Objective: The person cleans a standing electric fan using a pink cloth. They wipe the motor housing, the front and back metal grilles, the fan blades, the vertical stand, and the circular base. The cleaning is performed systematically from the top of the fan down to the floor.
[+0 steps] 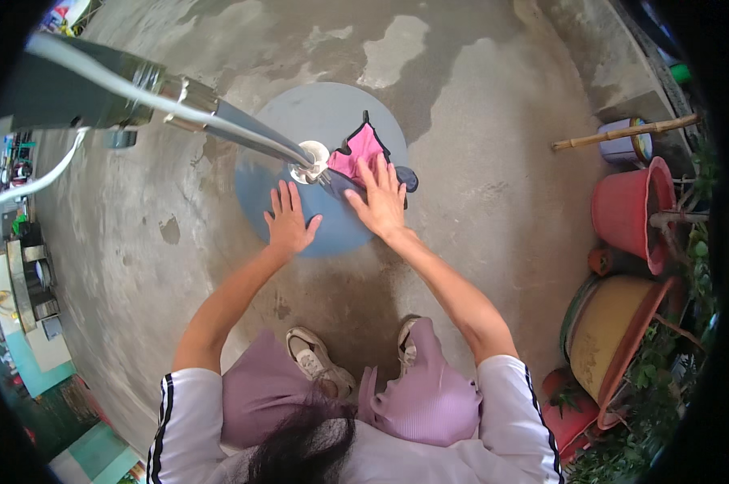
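Observation:
A round blue-grey base point(310, 109) of a pedestal stand sits on the concrete floor, with a white collar at its middle. From there its metal pole point(258, 133) leans toward the upper left of the picture. My left hand point(289, 224) is palm down with spread fingers on the near left part of the base, holding nothing. A pink cloth with black edging point(364, 142) is spread over the right side of the base, partly past its rim. My right hand point(382, 199) rests flat on this cloth, fingers apart, hiding part of it.
A dark casing point(92, 81) on the pole and a white cord point(128, 88) cross the upper left. Along the right stand a red plant pot point(621, 215), a large yellow pot point(609, 339) and a bucket point(618, 142) with a bamboo stick point(624, 132).

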The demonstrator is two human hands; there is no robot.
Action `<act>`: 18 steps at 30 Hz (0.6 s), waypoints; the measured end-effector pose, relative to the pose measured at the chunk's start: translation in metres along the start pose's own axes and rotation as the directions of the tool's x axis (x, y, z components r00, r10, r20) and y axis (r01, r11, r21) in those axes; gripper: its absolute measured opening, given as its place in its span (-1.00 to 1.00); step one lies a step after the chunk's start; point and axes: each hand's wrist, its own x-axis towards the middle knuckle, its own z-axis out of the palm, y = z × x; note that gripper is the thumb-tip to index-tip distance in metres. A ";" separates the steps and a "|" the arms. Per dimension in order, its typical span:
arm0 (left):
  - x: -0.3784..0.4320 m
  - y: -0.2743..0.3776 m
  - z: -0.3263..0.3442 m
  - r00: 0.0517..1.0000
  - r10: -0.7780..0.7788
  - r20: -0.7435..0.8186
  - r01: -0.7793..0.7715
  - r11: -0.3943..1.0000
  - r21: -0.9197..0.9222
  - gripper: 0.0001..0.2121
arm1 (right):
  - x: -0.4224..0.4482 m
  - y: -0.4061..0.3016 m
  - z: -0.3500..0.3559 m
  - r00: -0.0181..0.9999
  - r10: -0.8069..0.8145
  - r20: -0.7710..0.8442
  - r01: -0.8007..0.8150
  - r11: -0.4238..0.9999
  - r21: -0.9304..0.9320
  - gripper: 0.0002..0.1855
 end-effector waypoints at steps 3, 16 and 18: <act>-0.006 0.012 0.000 1.000 0.008 0.018 -0.008 1.000 0.021 -0.10 | 0.012 0.013 0.031 0.979 -0.050 0.199 0.102 0.960 -0.259 -0.32; -0.004 0.016 -0.007 0.995 0.009 0.099 -0.017 0.996 0.083 -0.07 | 0.188 0.015 0.064 0.949 -0.228 0.218 0.296 0.880 -0.371 -0.37; -0.001 0.018 -0.006 0.995 0.022 0.095 -0.031 0.996 0.089 -0.07 | 0.185 0.023 0.058 0.951 -0.231 0.203 0.293 0.884 -0.364 -0.38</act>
